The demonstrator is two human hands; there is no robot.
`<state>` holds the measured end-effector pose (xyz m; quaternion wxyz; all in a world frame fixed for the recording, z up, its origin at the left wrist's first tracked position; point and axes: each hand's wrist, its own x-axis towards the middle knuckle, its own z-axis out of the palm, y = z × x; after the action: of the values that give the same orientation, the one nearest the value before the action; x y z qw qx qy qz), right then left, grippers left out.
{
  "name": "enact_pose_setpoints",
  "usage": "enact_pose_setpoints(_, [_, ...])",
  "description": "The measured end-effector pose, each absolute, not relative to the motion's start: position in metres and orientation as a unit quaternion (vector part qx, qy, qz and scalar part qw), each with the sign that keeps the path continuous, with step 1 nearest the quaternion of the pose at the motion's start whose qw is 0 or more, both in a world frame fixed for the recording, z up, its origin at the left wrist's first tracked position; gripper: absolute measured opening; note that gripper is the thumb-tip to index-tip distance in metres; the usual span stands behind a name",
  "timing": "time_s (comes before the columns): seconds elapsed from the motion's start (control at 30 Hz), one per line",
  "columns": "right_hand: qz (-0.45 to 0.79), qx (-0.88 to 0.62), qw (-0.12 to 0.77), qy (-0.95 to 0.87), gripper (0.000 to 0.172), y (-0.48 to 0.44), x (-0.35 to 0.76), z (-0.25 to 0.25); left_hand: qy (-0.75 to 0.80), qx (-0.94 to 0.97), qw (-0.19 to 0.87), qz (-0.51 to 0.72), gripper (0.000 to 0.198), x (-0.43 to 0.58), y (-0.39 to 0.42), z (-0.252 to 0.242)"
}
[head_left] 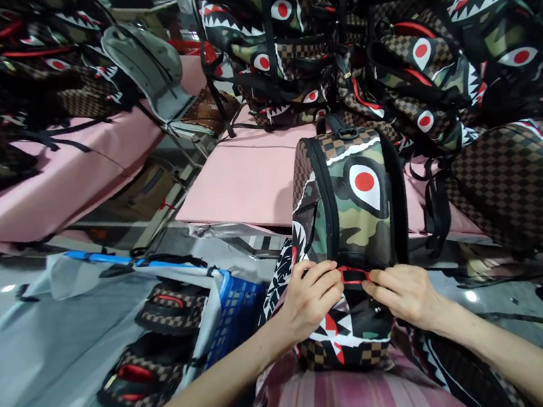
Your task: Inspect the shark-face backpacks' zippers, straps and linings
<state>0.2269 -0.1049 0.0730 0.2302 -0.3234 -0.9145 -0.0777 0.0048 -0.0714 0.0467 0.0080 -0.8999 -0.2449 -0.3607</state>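
**Hands.** The left hand (312,295) is curled, with thumb and fingertips pinching the left end of a red tab (354,276). The right hand (405,292) is bunched the same way and pinches the tab's right end. Neither palm bears on anything else.

**Item.** The tab lies across the front of a camouflage shark-print backpack (353,212). The backpack stands upright on the person's plaid lap (340,403), with its top against the near edge of a pink table (243,180).

**Risks, as judged.**
- Both hands are taken up with the tab, so nothing else steadies the backpack. A hard tug could tip it to its left, toward the blue basket (237,302) beside it.
- The grip is at the fingertips only and the tab is narrow, so a slip looks likely if the pull is uneven.
- Loose black straps (436,207) hang just right of the backpack and could snag a wrist or drag neighbouring bags off the table.

**Not verifiable.**
- Fingers cover both ends of the tab. I cannot tell whether it is a zip pull, a strap or a buckle piece, nor what it fastens to.
- The backpack's base is hidden behind the hands.
- The heap of backpacks (430,39) behind it is dark and tangled, and cannot be counted.
- The checkered bags (169,305) in the basket are partly covered by plastic sheeting (43,343).
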Motion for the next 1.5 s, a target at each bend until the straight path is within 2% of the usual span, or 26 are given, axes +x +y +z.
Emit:
enact_pose_setpoints(0.17, [0.070,-0.330,0.147,-0.930,0.029,-0.103,0.232,0.091,-0.259,-0.928,-0.036,-0.267,0.019,0.004,-0.078,0.056])
enact_pose_setpoints(0.33, [0.076,-0.322,0.147,-0.932,0.028,-0.102,0.235,0.090,-0.329,-0.917,0.022,-0.226,0.022,0.019,-0.083,0.057])
enact_pose_setpoints(0.47, [0.053,-0.322,0.179,-0.928,0.026,-0.104,0.235,0.086,-0.319,-0.913,0.021,-0.254,0.014,0.025,-0.081,0.051])
enact_pose_setpoints(0.73, [0.047,-0.327,0.198,-0.923,0.028,-0.102,0.237,0.083,-0.288,-0.894,0.056,-0.337,0.017,0.019,-0.071,0.047])
enact_pose_setpoints(0.93, [0.039,-0.331,0.214,-0.918,0.029,-0.099,0.235,0.082,-0.268,-0.885,0.015,-0.380,0.022,0.013,-0.063,0.046])
enact_pose_setpoints(1.23, [0.025,-0.350,0.216,-0.911,0.022,-0.099,0.236,0.080,-0.262,-0.871,0.009,-0.414,0.015,0.014,-0.057,0.030])
enact_pose_setpoints(1.3, [0.000,-0.385,0.241,-0.891,0.018,-0.095,0.234,0.083,-0.286,-0.862,-0.006,-0.419,0.018,0.017,-0.055,0.033])
enact_pose_setpoints(1.4, [-0.071,-0.470,0.291,-0.830,0.015,-0.081,0.226,0.085,-0.353,-0.837,-0.012,-0.419,0.035,0.022,-0.054,0.032])
enact_pose_setpoints(1.5, [-0.126,-0.558,0.254,-0.780,0.017,-0.064,0.215,0.084,-0.415,-0.810,-0.026,-0.413,0.049,0.024,-0.051,0.023])
